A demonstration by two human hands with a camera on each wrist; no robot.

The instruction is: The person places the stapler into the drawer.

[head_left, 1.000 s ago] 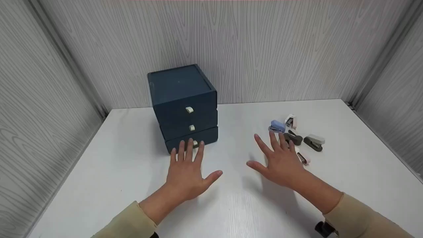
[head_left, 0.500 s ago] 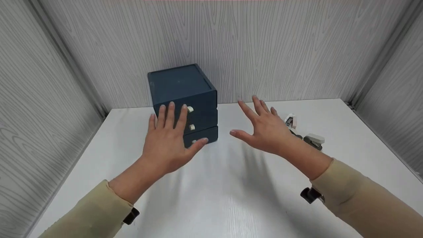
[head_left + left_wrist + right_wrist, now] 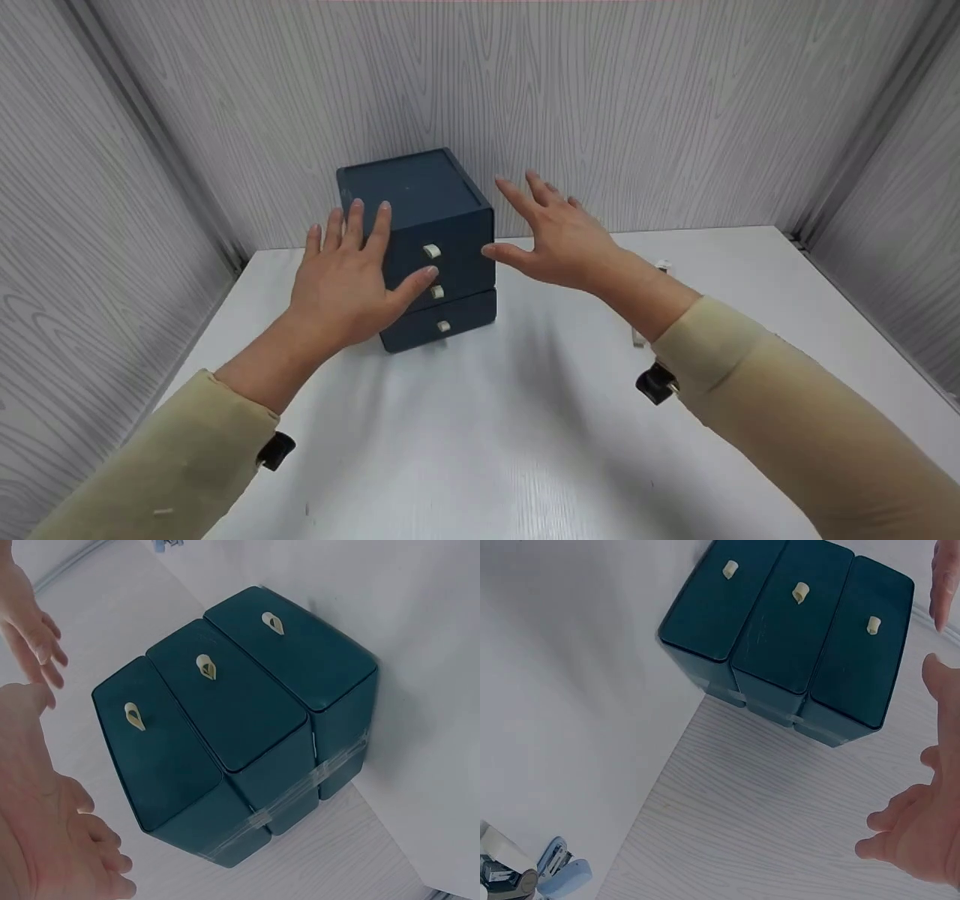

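Dark-blue drawer box (image 3: 420, 247) between both hands; left hand (image 3: 341, 281) and right hand (image 3: 559, 236) spread, fingers straight, grasping nothing, flanking box.

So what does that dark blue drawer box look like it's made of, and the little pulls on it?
The drawer box looks like matte-painted wood or fibreboard: flat, dull faces with squared edges, though plastic is possible. Clear tape seems to run across its side in the left wrist view. The pulls look like small cream loops, perhaps leather or soft plastic.
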